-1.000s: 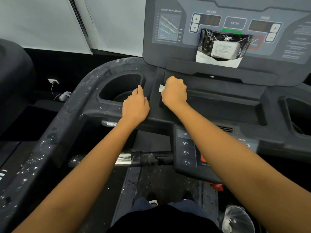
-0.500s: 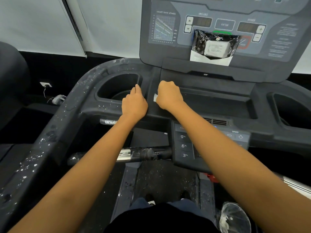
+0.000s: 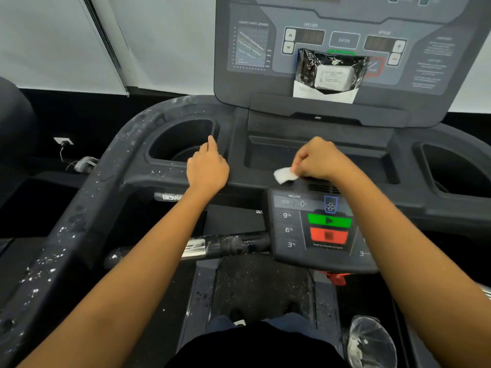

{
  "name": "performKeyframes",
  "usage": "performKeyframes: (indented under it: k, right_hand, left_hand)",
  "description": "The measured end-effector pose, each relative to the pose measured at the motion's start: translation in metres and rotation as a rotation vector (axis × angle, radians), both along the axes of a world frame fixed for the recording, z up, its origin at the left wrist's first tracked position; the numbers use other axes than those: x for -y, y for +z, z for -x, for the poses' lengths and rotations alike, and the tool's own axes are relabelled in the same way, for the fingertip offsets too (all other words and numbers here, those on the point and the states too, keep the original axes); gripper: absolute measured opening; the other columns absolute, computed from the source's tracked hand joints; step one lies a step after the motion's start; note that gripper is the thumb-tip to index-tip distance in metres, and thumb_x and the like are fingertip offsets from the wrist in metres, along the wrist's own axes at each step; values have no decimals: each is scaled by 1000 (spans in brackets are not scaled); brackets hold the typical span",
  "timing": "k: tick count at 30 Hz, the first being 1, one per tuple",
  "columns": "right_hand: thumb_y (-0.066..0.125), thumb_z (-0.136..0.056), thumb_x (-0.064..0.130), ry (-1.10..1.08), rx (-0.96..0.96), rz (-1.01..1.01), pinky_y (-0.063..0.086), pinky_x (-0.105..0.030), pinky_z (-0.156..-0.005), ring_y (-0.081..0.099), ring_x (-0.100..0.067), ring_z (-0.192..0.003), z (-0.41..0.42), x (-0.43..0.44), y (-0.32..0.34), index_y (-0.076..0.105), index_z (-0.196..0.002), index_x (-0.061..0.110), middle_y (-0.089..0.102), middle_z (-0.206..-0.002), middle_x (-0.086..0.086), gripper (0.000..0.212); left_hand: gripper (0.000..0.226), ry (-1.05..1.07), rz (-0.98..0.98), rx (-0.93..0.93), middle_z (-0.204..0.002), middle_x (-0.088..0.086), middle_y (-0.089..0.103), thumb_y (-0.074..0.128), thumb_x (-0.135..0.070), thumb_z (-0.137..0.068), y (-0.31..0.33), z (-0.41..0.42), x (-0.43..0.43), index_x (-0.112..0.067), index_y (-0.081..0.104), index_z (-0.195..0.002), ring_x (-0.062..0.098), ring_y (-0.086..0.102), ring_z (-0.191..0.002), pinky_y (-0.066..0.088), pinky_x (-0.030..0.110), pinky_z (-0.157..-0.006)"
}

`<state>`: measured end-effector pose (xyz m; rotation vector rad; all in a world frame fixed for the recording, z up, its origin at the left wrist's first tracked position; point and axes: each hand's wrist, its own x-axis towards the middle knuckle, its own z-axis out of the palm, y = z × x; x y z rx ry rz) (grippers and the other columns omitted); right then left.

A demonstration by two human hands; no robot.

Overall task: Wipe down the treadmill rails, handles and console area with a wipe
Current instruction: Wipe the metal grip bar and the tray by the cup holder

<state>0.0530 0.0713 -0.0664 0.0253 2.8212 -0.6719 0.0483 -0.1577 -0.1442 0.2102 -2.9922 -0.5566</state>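
Rightward and nearer the body, the right hand (image 3: 321, 160) has carried the wipe (image 3: 284, 175) from the seam beside the left cup holder (image 3: 159, 144) to the front lip of the centre tray (image 3: 265, 155), just above the keypad (image 3: 289, 229). Its curled fingers pinch the wipe's upper edge. The left hand (image 3: 208, 168) stays flat on the cup holder's rim, fingers straight and together. That holder's inside is too dark to read. A wipes packet (image 3: 329, 73) leans on the console (image 3: 345, 11) ledge.

The right hand (image 3: 322, 159) hides most of the blurred wipe (image 3: 285, 175).
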Motion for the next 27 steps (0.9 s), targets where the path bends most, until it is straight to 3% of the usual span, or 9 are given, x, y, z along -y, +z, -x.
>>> performKeyframes:
  k: [4,7,11,15,17,20,24,27]
  right_hand:
    - [69,-75,10,-211,112,-134,46,-29,-75,63,-33,-103,4,-26,2,69,-103,5,67,-106,-18,29]
    - [60,-81,15,-90,14,-117,48,-32,-80,62,-34,-103,8,31,-9,67,-107,6,65,-110,-18,29]
    - [53,-80,8,104,-7,26,54,-34,-77,63,-31,-90,-8,93,-25,68,-97,6,65,-99,-15,22]
    - [52,-77,11,-97,-139,-74,53,-34,-82,64,-37,-95,1,30,-6,70,-94,7,68,-99,-21,26]
    - [56,-77,12,-198,-99,-116,53,-35,-85,61,-37,-97,-2,-12,7,68,-96,5,66,-101,-23,23]
    - [58,-79,13,-187,-51,-171,50,-34,-83,58,-39,-98,-13,-24,10,66,-98,4,63,-104,-23,22]
    - [58,-81,10,-142,-60,-23,51,-29,-80,63,-34,-99,10,12,5,68,-100,5,66,-104,-21,23]
    - [53,-87,7,-291,-270,77,45,-29,-76,61,-38,-103,38,26,0,67,-104,2,62,-111,-23,22]
  left_hand:
    - [58,25,-4,11,-147,16,40,36,-15,-98,1,2,-4,-3,17,-152,35,46,-125,36,45,-100]
    - [58,34,-4,25,-149,16,38,36,-15,-98,2,2,-6,-3,17,-152,35,44,-128,35,45,-103]
    - [58,24,-1,12,-151,16,35,36,-16,-99,2,1,-2,-2,17,-151,36,42,-130,35,47,-104]
    - [56,2,-8,-16,-149,15,39,36,-18,-100,-1,-1,2,-2,19,-151,33,44,-129,35,44,-103]
    - [56,5,-6,-35,-147,15,41,36,-18,-100,-3,-1,0,-2,19,-151,32,46,-127,36,43,-102]
    - [56,26,-6,-38,-146,15,42,37,-18,-99,-2,0,-3,-3,20,-151,32,46,-127,36,43,-102]
    - [56,33,-8,-26,-146,16,42,37,-17,-99,-1,1,-2,-3,21,-151,33,46,-127,36,45,-102]
    - [56,34,-19,-22,-145,17,43,37,-16,-98,0,3,-2,-3,21,-151,34,46,-127,36,46,-102]
